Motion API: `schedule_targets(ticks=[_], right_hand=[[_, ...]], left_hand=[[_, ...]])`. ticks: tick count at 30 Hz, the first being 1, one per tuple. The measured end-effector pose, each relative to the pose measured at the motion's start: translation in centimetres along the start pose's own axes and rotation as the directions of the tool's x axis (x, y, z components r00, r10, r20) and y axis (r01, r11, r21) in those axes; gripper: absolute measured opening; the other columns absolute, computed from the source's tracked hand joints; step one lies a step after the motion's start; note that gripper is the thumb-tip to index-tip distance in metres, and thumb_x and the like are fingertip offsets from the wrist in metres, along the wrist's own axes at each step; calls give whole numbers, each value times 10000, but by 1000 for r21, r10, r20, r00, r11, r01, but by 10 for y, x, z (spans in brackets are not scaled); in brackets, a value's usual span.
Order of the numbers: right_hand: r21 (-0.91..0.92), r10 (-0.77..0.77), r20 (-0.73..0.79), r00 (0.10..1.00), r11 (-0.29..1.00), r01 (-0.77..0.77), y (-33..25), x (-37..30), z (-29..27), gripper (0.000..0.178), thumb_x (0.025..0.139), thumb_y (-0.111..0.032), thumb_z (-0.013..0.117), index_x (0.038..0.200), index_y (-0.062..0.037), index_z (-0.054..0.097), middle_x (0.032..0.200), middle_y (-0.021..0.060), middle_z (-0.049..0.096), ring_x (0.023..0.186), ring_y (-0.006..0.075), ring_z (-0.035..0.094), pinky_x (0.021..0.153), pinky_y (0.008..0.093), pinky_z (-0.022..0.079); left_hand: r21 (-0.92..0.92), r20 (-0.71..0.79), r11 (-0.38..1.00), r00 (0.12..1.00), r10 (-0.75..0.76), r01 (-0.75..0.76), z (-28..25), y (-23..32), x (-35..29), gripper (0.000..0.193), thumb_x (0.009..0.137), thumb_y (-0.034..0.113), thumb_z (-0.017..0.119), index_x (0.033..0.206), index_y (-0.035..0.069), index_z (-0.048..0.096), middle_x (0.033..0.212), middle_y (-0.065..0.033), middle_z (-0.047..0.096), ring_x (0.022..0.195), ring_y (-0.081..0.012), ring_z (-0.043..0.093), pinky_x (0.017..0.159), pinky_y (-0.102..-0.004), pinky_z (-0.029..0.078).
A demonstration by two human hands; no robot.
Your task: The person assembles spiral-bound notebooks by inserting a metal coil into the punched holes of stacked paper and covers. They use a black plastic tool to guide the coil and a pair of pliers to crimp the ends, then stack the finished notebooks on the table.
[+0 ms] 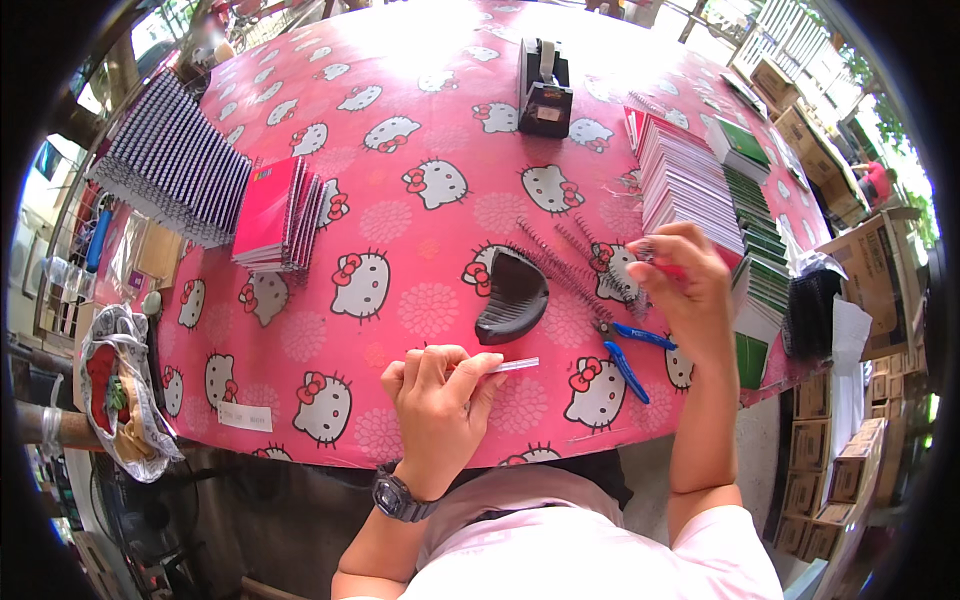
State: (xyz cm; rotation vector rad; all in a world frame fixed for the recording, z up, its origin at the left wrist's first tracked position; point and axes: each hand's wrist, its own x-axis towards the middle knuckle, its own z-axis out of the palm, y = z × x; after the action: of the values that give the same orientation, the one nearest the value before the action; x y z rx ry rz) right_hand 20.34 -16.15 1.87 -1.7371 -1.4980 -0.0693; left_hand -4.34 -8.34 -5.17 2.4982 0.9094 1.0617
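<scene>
My left hand [440, 395], with a dark watch on its wrist, pinches a thin notebook [517, 365] seen edge-on near the table's front edge. Farther right, my right hand [685, 270] is raised with thumb and forefinger closed on a dark spiral binding coil [645, 254], mostly hidden by the fingers. Several loose spiral coils [560, 262] lie on the table just left of that hand. Blue-handled pliers [628, 365] rest below them, their jaws toward the coils. A black, curved, ridged object [513, 297] sits between my hands.
A pink patterned cover [430, 310] lies over the table. Bound notebooks form a tall stack [175, 160] at the left, beside a smaller pink pile [275, 215]. A black tape dispenser [545, 95] stands at the back. Rows of notebooks [685, 175] line the right; cardboard boxes [880, 280] stand beyond.
</scene>
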Motion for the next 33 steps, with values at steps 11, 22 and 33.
schedule_targets(ticks=[11, 22, 33], right_hand=[[437, 463, 22, 886, 793, -425, 17, -13, -20, 161, 928, -184, 595, 974, -32, 612, 771, 5, 556, 723, 60, 508, 675, 214, 432], [-538, 469, 356, 808, 810, -233, 52, 15, 77, 529, 704, -404, 739, 1005, 7, 595, 1028, 191, 629, 1005, 325, 606, 902, 399, 474], [173, 174, -47, 984, 971, -164, 58, 38, 7, 425, 722, -148, 700, 1113, -21, 594, 1009, 134, 647, 961, 245, 614, 867, 345, 471]], left_hand=[[-3, -1, 1000, 1000, 4, -4, 3, -3, 5, 201, 748, 266, 756, 925, 192, 696, 802, 36, 535, 765, -142, 481, 774, -337, 278], [-11, 26, 1000, 1000, -1, 1, 1, -3, 5, 203, 737, 240, 761, 921, 183, 694, 807, 26, 538, 793, -152, 496, 793, -341, 288], [-15, 60, 1000, 998, -3, 4, 1, 0, 3, 208, 747, 241, 752, 935, 169, 699, 835, 7, 530, 840, -176, 506, 820, -349, 299]])
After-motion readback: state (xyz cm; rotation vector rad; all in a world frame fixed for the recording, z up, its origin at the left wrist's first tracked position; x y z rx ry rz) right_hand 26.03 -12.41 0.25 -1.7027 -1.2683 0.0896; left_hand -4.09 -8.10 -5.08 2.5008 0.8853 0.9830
